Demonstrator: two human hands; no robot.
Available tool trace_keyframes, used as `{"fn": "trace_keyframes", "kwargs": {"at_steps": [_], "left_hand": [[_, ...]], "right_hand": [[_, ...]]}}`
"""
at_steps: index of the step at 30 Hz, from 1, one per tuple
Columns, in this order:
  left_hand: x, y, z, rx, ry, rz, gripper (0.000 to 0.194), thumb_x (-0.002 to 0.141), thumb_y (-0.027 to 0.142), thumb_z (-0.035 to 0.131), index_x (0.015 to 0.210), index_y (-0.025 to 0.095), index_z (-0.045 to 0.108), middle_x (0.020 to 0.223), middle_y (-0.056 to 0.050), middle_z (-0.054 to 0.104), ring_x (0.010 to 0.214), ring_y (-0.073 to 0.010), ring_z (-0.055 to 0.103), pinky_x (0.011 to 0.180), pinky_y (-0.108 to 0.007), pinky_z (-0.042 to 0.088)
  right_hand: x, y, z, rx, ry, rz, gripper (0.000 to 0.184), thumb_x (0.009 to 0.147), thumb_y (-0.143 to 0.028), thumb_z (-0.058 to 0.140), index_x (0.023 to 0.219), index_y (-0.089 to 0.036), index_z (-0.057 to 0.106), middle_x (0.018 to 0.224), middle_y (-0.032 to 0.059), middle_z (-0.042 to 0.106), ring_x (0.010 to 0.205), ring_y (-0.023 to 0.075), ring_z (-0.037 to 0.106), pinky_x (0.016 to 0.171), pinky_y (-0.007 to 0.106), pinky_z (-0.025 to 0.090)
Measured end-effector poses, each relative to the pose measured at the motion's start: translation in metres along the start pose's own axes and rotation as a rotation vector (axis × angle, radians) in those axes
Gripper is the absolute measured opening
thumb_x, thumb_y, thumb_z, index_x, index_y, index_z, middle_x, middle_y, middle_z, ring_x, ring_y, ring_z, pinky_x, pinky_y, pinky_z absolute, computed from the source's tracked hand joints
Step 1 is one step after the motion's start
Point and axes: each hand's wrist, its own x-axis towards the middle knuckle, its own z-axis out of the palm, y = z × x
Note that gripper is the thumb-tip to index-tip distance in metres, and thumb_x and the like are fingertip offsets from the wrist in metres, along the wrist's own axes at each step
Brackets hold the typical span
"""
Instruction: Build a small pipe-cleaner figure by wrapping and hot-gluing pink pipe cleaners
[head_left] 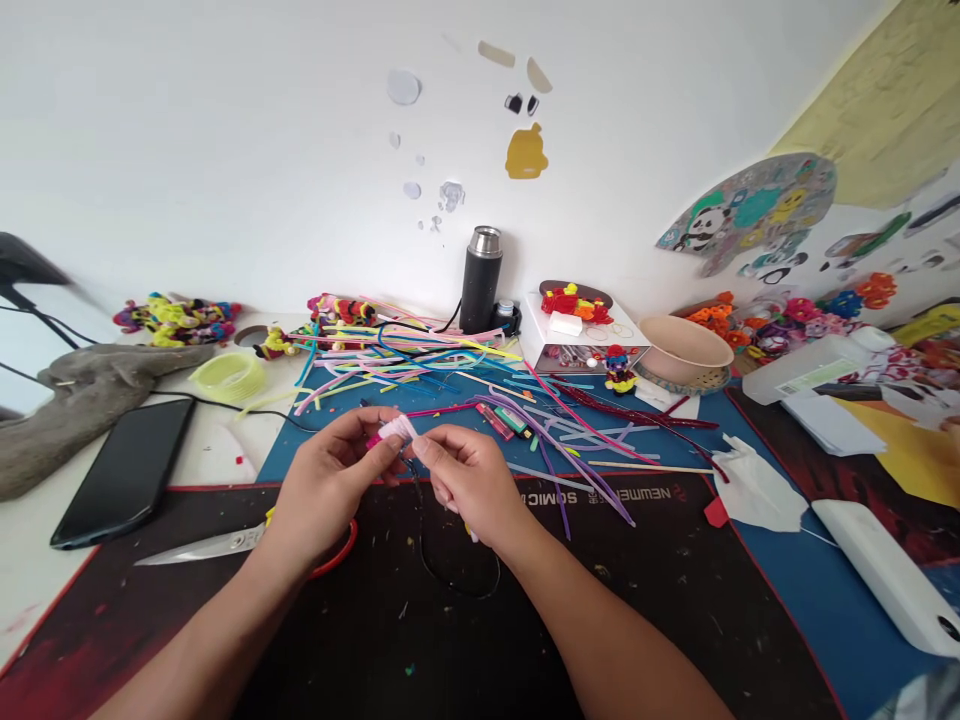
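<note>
Two hands meet above the black mat point(450, 640), just in front of the heap of pipe cleaners point(420, 365). Left hand point(330, 490) has its fingers curled in, thumb and forefinger pinched on the left end of a small pale pink fuzzy bundle point(397, 430). Right hand point(469, 485) pinches the bundle's other end between thumb and fingertips, the rest of its fingers loosely bent. Both are clamped on the bundle, nearly touching each other.

That bundle is short, pale pink to white, with a bright magenta bit showing at its left side by the left thumb. It is held in the air above the mat's far edge. A thin black wire point(450, 575) hangs from between the hands and loops down onto the mat below the right wrist.

Scissors point(206, 545) lie on the mat left of the left wrist, blades pointing left. A phone point(124, 470) rests on the bench farther left of the mat.
</note>
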Motion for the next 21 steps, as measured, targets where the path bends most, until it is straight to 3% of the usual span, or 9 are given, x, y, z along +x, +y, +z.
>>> {"fn": "trace_keyframes", "kwargs": {"at_steps": [6, 11, 17, 21], "left_hand": [[0.001, -0.011, -0.003, -0.028, 0.013, -0.001, 0.05, 0.075, 0.055, 0.094, 0.109, 0.021, 0.078, 0.094, -0.004, 0.078, 0.077, -0.0202, 0.069, 0.07, -0.029, 0.059], [0.005, -0.015, -0.004, -0.071, 0.003, -0.016, 0.045, 0.079, 0.052, 0.093, 0.109, 0.02, 0.08, 0.082, -0.002, 0.075, 0.068, -0.0171, 0.065, 0.059, -0.025, 0.053], [0.007, -0.011, -0.001, -0.255, 0.022, -0.077, 0.049, 0.066, 0.049, 0.1, 0.1, 0.019, 0.081, 0.076, -0.001, 0.073, 0.062, -0.0146, 0.062, 0.054, -0.022, 0.049], [0.007, -0.011, -0.001, -0.235, 0.042, -0.068, 0.05, 0.066, 0.05, 0.101, 0.102, 0.02, 0.081, 0.079, -0.002, 0.074, 0.062, -0.0141, 0.06, 0.053, -0.022, 0.046]], "right_hand": [[-0.002, 0.004, 0.005, -0.005, -0.034, -0.018, 0.037, 0.094, -0.056, 0.072, 0.091, -0.018, 0.07, 0.049, -0.0103, 0.046, 0.04, 0.0073, 0.034, 0.043, 0.023, 0.028], [-0.002, 0.0, 0.004, 0.004, -0.038, -0.005, 0.038, 0.094, -0.055, 0.072, 0.091, -0.018, 0.072, 0.047, -0.0104, 0.046, 0.039, 0.0069, 0.033, 0.042, 0.023, 0.028], [-0.003, -0.002, 0.005, 0.022, -0.067, 0.008, 0.041, 0.094, -0.057, 0.071, 0.095, -0.017, 0.079, 0.048, -0.0098, 0.045, 0.04, 0.0066, 0.034, 0.043, 0.024, 0.028], [-0.003, 0.0, 0.006, 0.031, -0.074, 0.015, 0.039, 0.096, -0.054, 0.07, 0.096, -0.017, 0.08, 0.048, -0.0097, 0.045, 0.039, 0.0067, 0.034, 0.043, 0.023, 0.027]]}}
